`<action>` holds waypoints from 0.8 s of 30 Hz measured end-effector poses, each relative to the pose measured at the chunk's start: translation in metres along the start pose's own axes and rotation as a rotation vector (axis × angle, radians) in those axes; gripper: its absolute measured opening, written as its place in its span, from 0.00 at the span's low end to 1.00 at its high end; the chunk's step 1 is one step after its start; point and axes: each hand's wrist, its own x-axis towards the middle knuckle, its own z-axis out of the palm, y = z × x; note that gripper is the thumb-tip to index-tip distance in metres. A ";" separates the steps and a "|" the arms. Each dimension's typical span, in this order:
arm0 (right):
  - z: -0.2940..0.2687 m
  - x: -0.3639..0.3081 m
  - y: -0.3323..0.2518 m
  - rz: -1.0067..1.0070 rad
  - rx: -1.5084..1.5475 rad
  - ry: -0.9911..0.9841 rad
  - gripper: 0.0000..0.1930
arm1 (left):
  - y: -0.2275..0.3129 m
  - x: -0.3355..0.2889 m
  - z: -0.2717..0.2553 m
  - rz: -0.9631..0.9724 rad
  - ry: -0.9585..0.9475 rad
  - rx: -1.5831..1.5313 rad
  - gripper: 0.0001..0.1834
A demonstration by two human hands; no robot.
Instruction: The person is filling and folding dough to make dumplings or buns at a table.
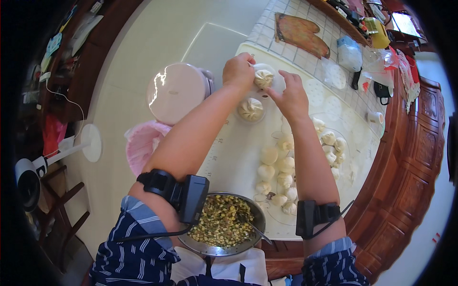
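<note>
A pleated bun point(263, 79) sits on a round white liner point(273, 70) at the far end of the pale mat. The fingers of my left hand point(237, 71) are closed in a pinch at the liner's left edge. My right hand point(292, 97) is at the bun's right, fingers apart, its thumb close to the bun's lower edge. Nearer to me, a second pleated bun point(251, 109) rests on a round liner of its own. Between my forearms and beyond the right one lie several dough pieces point(269, 156), some partly hidden by that arm.
A metal bowl point(262, 209) of chopped yellow-green filling with a spoon point(259, 231) stands close to my body. Left of the table are a round pink lid point(172, 93) and a pink-lined bin point(148, 138). A brown board point(300, 34) and a bag of round liners point(333, 74) lie beyond the mat.
</note>
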 end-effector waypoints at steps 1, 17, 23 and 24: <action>-0.004 -0.002 0.004 0.006 -0.004 0.006 0.29 | 0.000 0.000 -0.001 0.013 -0.019 0.013 0.07; -0.115 -0.165 0.021 0.436 0.797 0.001 0.15 | -0.080 -0.084 -0.165 -0.540 -0.093 -0.895 0.21; -0.143 -0.247 -0.121 -0.441 0.537 -0.360 0.14 | -0.188 -0.226 -0.281 -0.646 0.205 -1.370 0.27; -0.147 -0.248 -0.155 -0.686 0.423 -0.740 0.13 | -0.180 -0.247 -0.286 -0.715 0.306 -1.345 0.27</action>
